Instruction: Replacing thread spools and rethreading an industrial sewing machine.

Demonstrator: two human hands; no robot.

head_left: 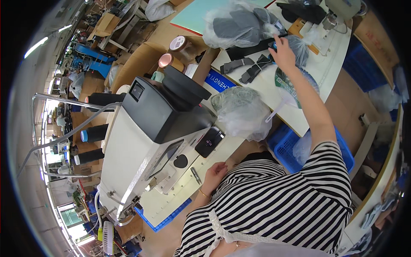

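My right hand (283,53) reaches far over the white table, thumb and fingers apart. It is beside a clear plastic bag of dark grey pieces (239,26) and a smaller tied bag (298,49); whether it touches either is unclear. Bundles of black straps (257,68) lie left of it. Closer to me, my left hand (216,172) rests at the front edge of the sewing machine table, its fingers loosely curled and nothing visible in them. Near it are a small metal thread snipper (196,175) and a black phone (209,141).
The large white sewing machine (132,132) stands to the left, with dark thread cones (94,133) behind it. A crumpled clear bag (242,112) sits between machine and table. A blue plastic basket (289,147) is below the table, near my right arm. Lidded jars (177,45) stand in a cardboard box.
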